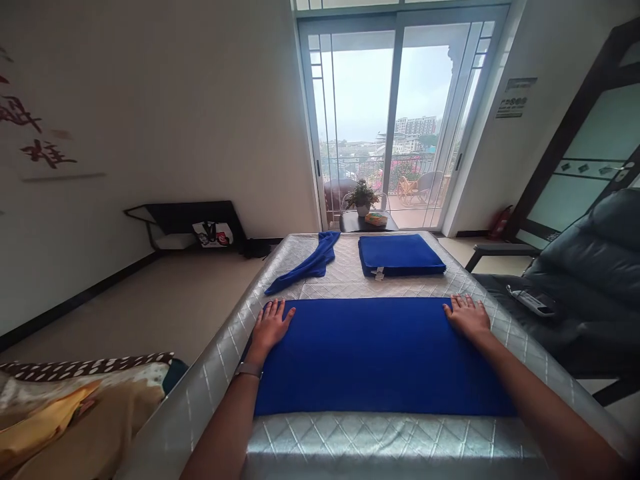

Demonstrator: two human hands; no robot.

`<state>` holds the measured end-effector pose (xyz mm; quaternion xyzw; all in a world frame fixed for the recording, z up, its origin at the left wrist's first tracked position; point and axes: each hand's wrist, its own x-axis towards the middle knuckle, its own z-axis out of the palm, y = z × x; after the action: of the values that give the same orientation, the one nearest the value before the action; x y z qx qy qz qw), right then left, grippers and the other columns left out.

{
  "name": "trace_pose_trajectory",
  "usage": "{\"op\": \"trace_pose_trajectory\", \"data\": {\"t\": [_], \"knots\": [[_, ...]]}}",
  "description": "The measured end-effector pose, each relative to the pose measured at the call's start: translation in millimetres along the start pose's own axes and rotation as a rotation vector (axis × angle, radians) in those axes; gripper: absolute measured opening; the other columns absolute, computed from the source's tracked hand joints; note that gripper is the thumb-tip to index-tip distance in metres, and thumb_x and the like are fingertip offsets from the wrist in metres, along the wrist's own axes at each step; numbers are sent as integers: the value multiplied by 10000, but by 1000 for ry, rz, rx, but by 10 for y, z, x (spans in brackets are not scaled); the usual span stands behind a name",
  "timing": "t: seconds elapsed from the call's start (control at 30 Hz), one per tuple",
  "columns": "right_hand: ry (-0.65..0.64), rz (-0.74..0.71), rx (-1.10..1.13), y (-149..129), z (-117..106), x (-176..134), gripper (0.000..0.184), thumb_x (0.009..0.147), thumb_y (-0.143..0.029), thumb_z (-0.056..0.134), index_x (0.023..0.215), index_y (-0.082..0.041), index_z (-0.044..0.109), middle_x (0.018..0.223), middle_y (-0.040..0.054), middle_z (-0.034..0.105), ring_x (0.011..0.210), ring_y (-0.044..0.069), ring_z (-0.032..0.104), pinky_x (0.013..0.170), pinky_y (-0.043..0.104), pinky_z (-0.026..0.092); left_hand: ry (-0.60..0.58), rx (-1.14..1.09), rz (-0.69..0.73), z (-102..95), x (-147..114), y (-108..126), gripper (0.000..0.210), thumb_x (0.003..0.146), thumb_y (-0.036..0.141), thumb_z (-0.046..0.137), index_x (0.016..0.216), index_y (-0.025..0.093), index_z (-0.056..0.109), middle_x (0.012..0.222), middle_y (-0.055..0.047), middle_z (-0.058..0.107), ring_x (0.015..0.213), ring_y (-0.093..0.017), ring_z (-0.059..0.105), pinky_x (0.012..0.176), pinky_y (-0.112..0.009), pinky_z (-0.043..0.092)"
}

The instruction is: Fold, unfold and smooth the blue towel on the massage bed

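A blue cloth (pixel 370 360) lies spread flat across the near part of the table, its long sides running left to right. My left hand (pixel 271 325) rests on its far left corner, fingers stretched out. On the far right corner lies my right hand (pixel 467 315), also flat with fingers apart. Beyond the cloth, to the right, sits a neat stack of folded blue cloths (pixel 400 253) with a white tag at its front edge. A loose, crumpled blue cloth (pixel 310 263) trails along the far left side.
A silvery quilted cover (pixel 370 440) drapes the table. To the right stands a dark armchair (pixel 590 267) with a light device on its seat. Bedding (pixel 100 407) is at lower left. Past the far edge, a potted plant (pixel 363 197) stands on a chair before the sliding glass door.
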<state>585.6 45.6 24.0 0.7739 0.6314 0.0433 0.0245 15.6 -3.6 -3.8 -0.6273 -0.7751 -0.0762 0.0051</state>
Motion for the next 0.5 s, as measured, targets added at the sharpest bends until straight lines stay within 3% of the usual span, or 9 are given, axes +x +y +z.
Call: {"op": "trace_pose_trajectory", "data": {"t": [0.13, 0.23, 0.33, 0.4, 0.5], "knots": [[91, -107, -24, -487, -277, -197, 617, 967, -210, 226, 1526, -42, 425, 1641, 150, 314, 1543, 279, 175, 1246, 484, 23, 20, -22, 5, 2, 6, 0, 773, 1004, 641, 198, 1573, 136, 338, 1649, -162, 285, 1531, -308, 256, 1234, -552, 211], [37, -312, 93, -1136, -388, -488, 624, 1008, -321, 218, 1567, -83, 363, 1651, 116, 300, 1541, 252, 194, 1249, 439, 101, -2, -33, 0, -21, 4, 14, 777, 1005, 637, 216, 1576, 123, 325, 1659, -164, 253, 1538, -306, 234, 1244, -540, 186], [-29, -505, 243, -1739, -378, -757, 678, 1037, -467, 174, 1608, -113, 265, 1676, 84, 231, 1554, 217, 138, 1255, 418, 93, -20, -43, -7, -48, -6, 27, 775, 1008, 633, 212, 1583, 122, 304, 1667, -153, 235, 1544, -300, 211, 1252, -528, 164], [-71, -555, 297, -1995, -336, -857, 710, 1038, -522, 140, 1618, -123, 226, 1684, 74, 193, 1557, 200, 106, 1257, 412, 75, -12, -41, -2, -54, -14, 29, 769, 1010, 628, 209, 1583, 124, 305, 1664, -151, 249, 1544, -297, 216, 1251, -529, 168], [-124, -549, 307, -2107, -266, -865, 725, 1034, -551, 121, 1623, -136, 210, 1689, 65, 166, 1558, 195, 87, 1258, 412, 58, 13, -26, 10, -46, -19, 21, 767, 1009, 634, 204, 1579, 134, 322, 1656, -150, 269, 1536, -295, 242, 1246, -530, 188]]}}
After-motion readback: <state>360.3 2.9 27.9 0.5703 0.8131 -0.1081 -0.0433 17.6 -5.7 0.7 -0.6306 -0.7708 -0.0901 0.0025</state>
